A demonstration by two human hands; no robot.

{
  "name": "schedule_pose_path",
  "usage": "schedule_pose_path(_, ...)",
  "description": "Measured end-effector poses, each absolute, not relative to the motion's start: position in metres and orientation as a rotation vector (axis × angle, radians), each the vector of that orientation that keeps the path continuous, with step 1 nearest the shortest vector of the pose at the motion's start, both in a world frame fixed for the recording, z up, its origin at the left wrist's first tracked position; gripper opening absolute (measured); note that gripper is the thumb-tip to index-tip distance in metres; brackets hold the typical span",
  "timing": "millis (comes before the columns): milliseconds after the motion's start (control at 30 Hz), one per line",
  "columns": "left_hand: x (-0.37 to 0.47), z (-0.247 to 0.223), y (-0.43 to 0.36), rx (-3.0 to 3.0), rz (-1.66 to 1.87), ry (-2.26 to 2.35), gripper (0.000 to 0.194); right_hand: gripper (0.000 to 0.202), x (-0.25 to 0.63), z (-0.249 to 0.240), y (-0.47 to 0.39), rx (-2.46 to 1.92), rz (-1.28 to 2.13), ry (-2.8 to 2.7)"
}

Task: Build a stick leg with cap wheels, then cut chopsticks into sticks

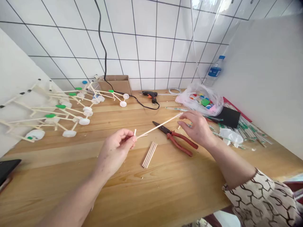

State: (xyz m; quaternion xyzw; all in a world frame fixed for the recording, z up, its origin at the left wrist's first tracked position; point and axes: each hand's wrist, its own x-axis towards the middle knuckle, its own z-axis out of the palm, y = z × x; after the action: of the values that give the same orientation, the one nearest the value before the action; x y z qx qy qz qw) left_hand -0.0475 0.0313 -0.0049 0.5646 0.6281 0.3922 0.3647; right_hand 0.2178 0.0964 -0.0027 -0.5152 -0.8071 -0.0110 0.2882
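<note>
My left hand pinches a long thin wooden stick near its lower end, between thumb and fingers. A short pale stick piece stands up from the same pinch. The long stick slants up to the right, and its far end meets the fingertips of my right hand. That hand's fingers are bent, with thumb and index finger apart. Red-handled pliers lie on the table below the stick, their jaws slightly apart. Several short wooden sticks lie side by side in front of my hands.
Stick frames with white bottle-cap wheels crowd the left. A glue gun, its black cable and a cardboard box sit near the tiled wall. On the right are a bag of coloured caps, a water bottle and wrapped sticks.
</note>
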Motion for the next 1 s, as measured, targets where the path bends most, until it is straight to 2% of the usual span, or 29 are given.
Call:
schedule_pose_path(133, -0.048, -0.015, 0.031, 1.371, 1.062, 1.487, 0.013, 0.015, 0.196, 0.005, 0.076, -1.364, 0.594, -2.045)
schedule_pose_path(267, -0.042, -0.014, 0.027, 1.341, 1.01, 1.39, 0.011, 0.024, 0.181, 0.001, 0.061, -1.162, 1.252, -1.806)
schedule_pose_path(400, -0.035, -0.01, 0.019, 1.357, 0.878, 1.287, 0.01, 0.024, 0.17, -0.007, 0.051, -0.962, 1.616, -1.596)
schedule_pose_path(600, -0.027, -0.007, 0.013, 1.35, 0.677, 1.133, 0.013, 0.019, 0.163, -0.01, 0.046, -0.9, 1.761, -1.447)
schedule_pose_path(1000, -0.024, -0.004, 0.013, 1.112, 0.672, 1.088, 0.015, 0.014, 0.161, -0.007, 0.044, -0.9, 1.738, -1.431)
